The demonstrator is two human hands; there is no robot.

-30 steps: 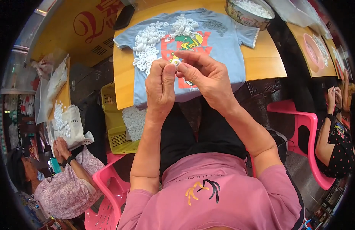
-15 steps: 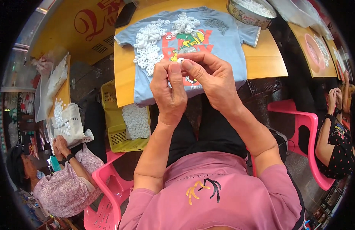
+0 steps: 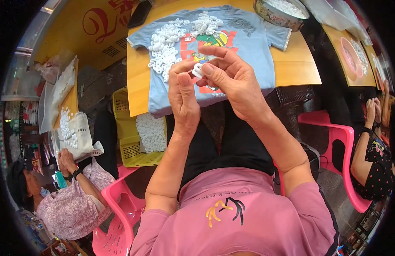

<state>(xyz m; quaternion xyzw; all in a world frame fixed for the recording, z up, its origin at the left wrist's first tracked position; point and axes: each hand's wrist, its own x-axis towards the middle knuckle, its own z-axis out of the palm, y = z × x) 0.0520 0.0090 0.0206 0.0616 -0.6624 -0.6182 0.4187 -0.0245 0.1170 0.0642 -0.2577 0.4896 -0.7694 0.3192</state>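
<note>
Pinched between the thumb and fingers of my right hand (image 3: 240, 81) is a small white plastic piece with round holes (image 3: 198, 71), held above the shirt. My left hand (image 3: 183, 94) is right beside it, thumb upright and fingers curled toward the piece. What those fingers hold, if anything, is hidden. Under both hands a light blue printed T-shirt (image 3: 257, 64) covers part of the wooden table (image 3: 297, 64). On its left side lies a heap of similar white pieces (image 3: 165, 42). A small pile of dark grey bits (image 3: 242, 26) sits near the collar.
A round tin (image 3: 280, 17) of white parts stands at the far right, and a dark phone-like object (image 3: 140, 15) at the far left. Beside my legs is a yellow crate (image 3: 140, 160) with white pieces. People sit on both sides by pink chairs (image 3: 120, 205).
My left thumb has come off the white piece, and my left hand has shifted slightly left and down. The piece has tilted, showing its holes, and stays in my right hand.
</note>
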